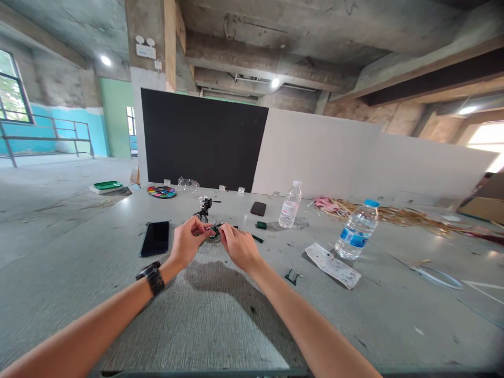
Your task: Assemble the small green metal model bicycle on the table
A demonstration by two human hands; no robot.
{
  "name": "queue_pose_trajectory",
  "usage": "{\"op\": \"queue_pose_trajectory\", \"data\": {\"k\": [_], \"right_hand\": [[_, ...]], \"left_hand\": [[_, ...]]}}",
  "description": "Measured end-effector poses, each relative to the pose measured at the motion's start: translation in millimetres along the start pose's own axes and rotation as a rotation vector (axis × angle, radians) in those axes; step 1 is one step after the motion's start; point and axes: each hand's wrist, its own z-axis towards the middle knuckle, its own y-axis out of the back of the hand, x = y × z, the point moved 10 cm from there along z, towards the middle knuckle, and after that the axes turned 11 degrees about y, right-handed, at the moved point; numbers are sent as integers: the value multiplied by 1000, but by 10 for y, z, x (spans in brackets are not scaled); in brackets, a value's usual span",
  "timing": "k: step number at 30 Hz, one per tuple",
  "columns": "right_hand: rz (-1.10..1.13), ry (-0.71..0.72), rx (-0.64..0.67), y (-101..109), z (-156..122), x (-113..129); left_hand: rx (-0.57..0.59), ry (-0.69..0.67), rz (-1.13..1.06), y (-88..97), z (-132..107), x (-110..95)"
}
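Both hands meet over the tabletop, fingers pinched narrow on a small dark part held between them. The left hand grips its left end, the right hand its right. Just beyond the fingers stands a small black model. Left of the left hand lies a phone; a watch sits on that wrist. Right of the fingers, well apart, stand two bottles and a paper slip.

Bright daylight, soft shadows, fisheye-warped edges, sharp.
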Motion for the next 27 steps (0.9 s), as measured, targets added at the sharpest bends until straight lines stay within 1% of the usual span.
{"op": "queue_pose_trajectory", "data": {"k": [2, 4, 5, 7, 10, 12, 13, 15, 17, 18, 20, 21, 22, 23, 24, 26, 27], "right_hand": [[148, -37, -67, 11, -2, -16], [353, -87, -145, 10, 2, -53], [467, -127, -177, -3, 2, -87], [725, -256, -210, -79, -12, -182], [1173, -470, -171, -280, -57, -238], [1405, -547, -114, -369, -74, -193], [1477, -560, -84, -391, -75, -168], [1519, -563, -37, -413, -74, -163], [1423, -554, -26, -413, -75, -251], [1313, -539, -39, -390, -75, -333], [977, -465, -59, -286, -71, -512], [756, -388, -41, -218, -60, -565], [531, -299, 5, -172, -50, -583], [326, -258, 66, -165, -70, -623], [164, -249, 126, -172, -105, -678], [-16, -265, 190, -173, -175, -771], [-59, -271, 184, -150, -192, -786]], "left_hand": [[-4, -27, 43, 0, -16, -30], [-3, -62, 100, -4, -32, -64], [1, -78, 124, -7, -37, -78], [1, -103, 159, -6, -42, -100], [21, -137, 186, -22, -49, -141], [37, -158, 188, -38, -60, -173], [46, -163, 192, -48, -64, -184], [67, -156, 205, -78, -61, -186], [77, -131, 210, -94, -38, -167], [63, -114, 197, -78, -17, -154], [1, -74, 143, 6, 38, -114], [-39, -52, 112, 64, 67, -86], [-66, -30, 90, 113, 95, -51], [-90, -14, 89, 156, 121, -19], [-112, 0, 103, 194, 143, 13], [-134, 17, 138, 241, 173, 66], [-130, 27, 153, 242, 181, 91]]}}
